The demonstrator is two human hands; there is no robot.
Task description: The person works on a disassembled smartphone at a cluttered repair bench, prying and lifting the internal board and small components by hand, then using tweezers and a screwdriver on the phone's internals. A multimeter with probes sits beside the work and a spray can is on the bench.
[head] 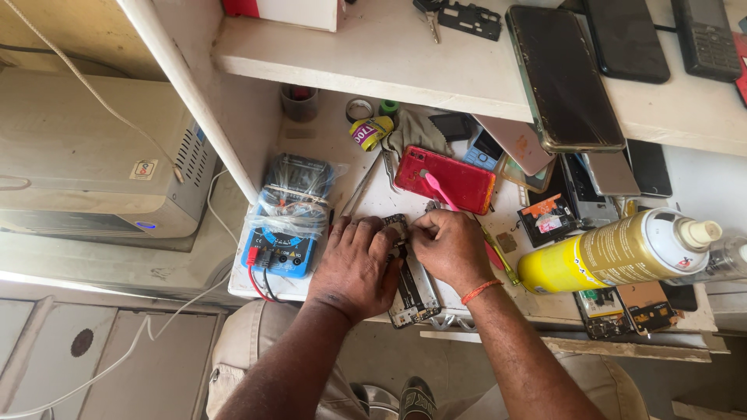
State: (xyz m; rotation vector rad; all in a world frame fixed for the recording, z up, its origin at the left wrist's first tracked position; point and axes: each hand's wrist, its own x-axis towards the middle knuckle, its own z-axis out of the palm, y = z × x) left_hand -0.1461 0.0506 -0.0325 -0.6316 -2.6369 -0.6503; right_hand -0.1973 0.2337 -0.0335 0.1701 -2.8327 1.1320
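STEP: working inside opened phone (411, 284) at bench edge, before red phone (445, 179) | NEXT: likely calls for steady fine fingertip work | LEFT: left hand (355, 260) palm-down, fingers curled, bracing phone's top | RIGHT: right hand (449, 247) pinched narrow over it; held tool cannot be told | NEAR: multimeter (285, 225) left, yellow spray can (615, 250) right

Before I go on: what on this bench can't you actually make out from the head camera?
- Head view: the upper part of the opened phone is covered by the left hand and right hand.
- Whether the right fingertips pinch a tool: too small to tell.
- The multimeter dial sits under crinkled plastic wrap.
- Dark phones on the shelf are cut off by the top edge.
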